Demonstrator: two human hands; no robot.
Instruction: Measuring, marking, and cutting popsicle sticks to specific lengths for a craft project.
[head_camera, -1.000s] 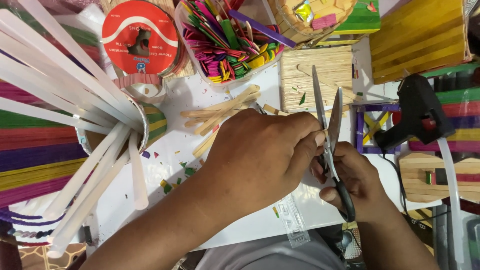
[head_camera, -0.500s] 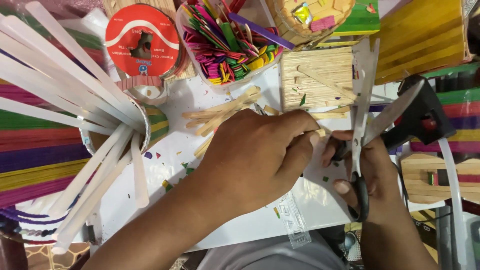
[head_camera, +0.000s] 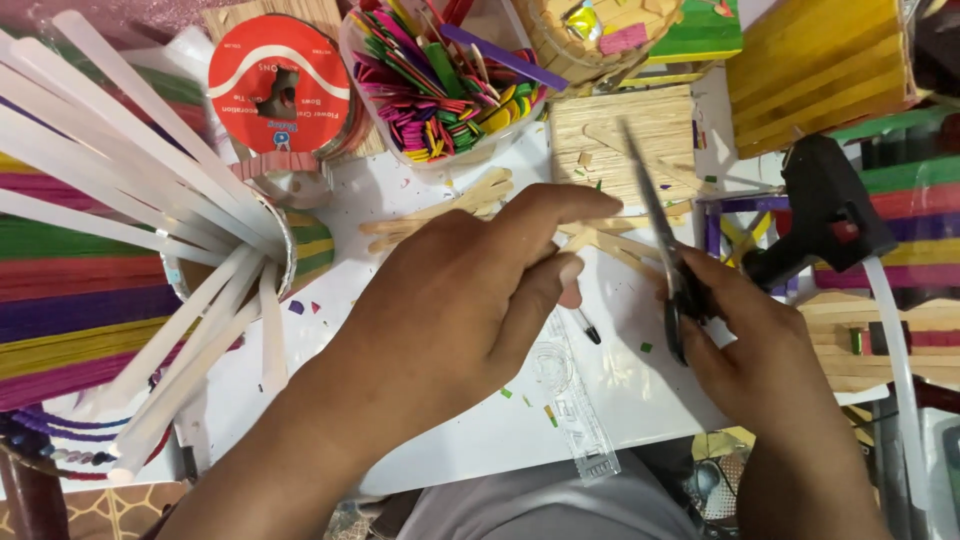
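Note:
My left hand (head_camera: 455, 300) grips a plain wooden craft stick (head_camera: 612, 243) that pokes out to the right past my fingers. My right hand (head_camera: 755, 345) holds a pair of black-handled scissors (head_camera: 660, 235), blades closed and pointing up and away, right next to the stick's free end. Both hands hover over a white board (head_camera: 480, 430). A few loose wooden sticks (head_camera: 440, 210) lie on the board just beyond my left hand.
A cup of long white glue sticks (head_camera: 140, 230) fans out at left. A red tape roll (head_camera: 280, 85), a tub of coloured sticks (head_camera: 450, 80), a wooden stick panel (head_camera: 620, 130), a black glue gun (head_camera: 825, 205) and a clear ruler (head_camera: 570, 400) surround the board.
The scissors were wide open around the stick half a second ago; now the blades are closed. My right hand has shifted slightly left and up.

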